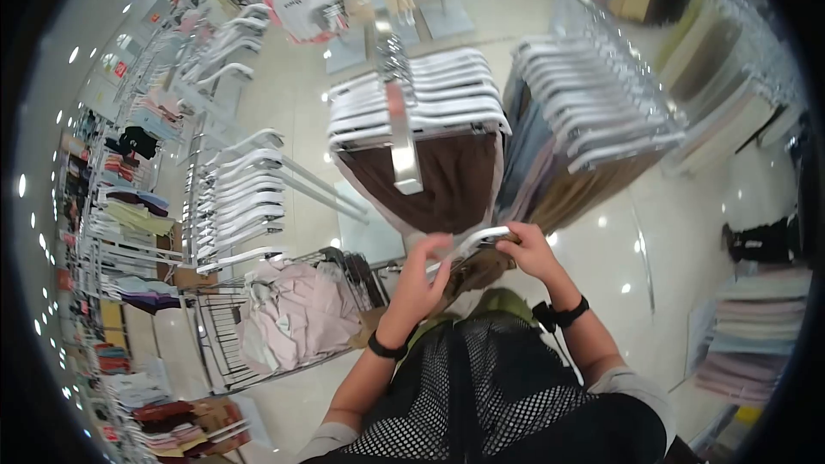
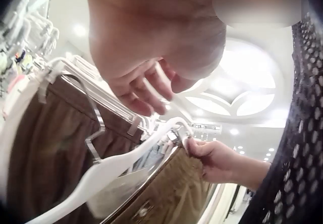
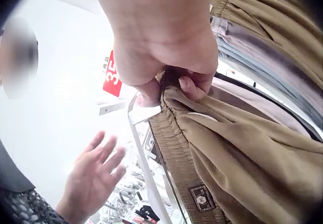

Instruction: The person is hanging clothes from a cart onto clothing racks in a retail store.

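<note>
My right hand (image 1: pixel 531 253) pinches the elastic waistband of khaki-brown trousers (image 3: pixel 237 148) at one end of a white clip hanger (image 2: pixel 108 171). A small dark label (image 3: pixel 202 199) sits on the waistband. In the left wrist view the hanger's metal hook (image 2: pixel 93 113) points up, and the trousers hang below its bar. My left hand (image 1: pixel 421 283) is beside the hanger's other end, its fingers spread and holding nothing in the right wrist view. Straight ahead, dark brown trousers (image 1: pixel 430 176) hang at the front of a rack.
White hangers with clothes (image 1: pixel 593 107) fill a rail at the right. A wire cart (image 1: pixel 225 339) with a heap of pale pink clothing (image 1: pixel 296 314) stands at the left. Bare white hangers (image 1: pixel 245 198) line another rail. Folded stacks (image 1: pixel 756 335) lie at the far right.
</note>
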The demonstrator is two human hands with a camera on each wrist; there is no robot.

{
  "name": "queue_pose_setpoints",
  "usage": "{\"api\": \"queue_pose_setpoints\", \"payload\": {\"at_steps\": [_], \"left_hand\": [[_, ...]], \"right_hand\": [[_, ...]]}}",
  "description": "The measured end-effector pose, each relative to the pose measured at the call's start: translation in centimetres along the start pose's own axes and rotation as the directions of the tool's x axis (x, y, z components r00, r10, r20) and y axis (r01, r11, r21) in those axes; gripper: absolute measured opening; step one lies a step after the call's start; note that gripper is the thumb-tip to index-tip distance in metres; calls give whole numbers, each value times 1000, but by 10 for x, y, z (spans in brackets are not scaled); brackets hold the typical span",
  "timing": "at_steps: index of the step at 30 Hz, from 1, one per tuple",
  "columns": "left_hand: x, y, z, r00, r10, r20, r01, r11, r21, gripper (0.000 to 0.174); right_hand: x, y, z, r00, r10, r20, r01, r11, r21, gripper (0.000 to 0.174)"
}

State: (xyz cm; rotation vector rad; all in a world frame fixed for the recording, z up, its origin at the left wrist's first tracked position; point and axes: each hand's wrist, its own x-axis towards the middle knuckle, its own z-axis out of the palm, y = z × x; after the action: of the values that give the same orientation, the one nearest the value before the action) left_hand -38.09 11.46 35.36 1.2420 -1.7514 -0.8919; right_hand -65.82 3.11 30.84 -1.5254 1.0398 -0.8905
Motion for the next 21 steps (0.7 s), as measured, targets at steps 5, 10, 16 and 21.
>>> {"api": "queue_pose_setpoints", "payload": {"at_steps": [5,10,16,21], "left_hand": [[-63,-43,-33,979,-184,86,181,982,47,46],[-75,-86,-29,969,-159,-191,147,986,-78,82],[-56,-124,-16,912,-291,-289,264,956,-130,84],[-41,-91,-37,998,-31,-63,15,973,-232,47]], "right_hand": [[-10,3,-12,967,-14,-256,72,973,220,20],[-35,3,-10,917,-44,-396,246,843,478,33],[-40,26,-18,901,-62,-429,313,776,547,37],[-16,20,-39,922,-58,-383,309,706,637,23]]}}
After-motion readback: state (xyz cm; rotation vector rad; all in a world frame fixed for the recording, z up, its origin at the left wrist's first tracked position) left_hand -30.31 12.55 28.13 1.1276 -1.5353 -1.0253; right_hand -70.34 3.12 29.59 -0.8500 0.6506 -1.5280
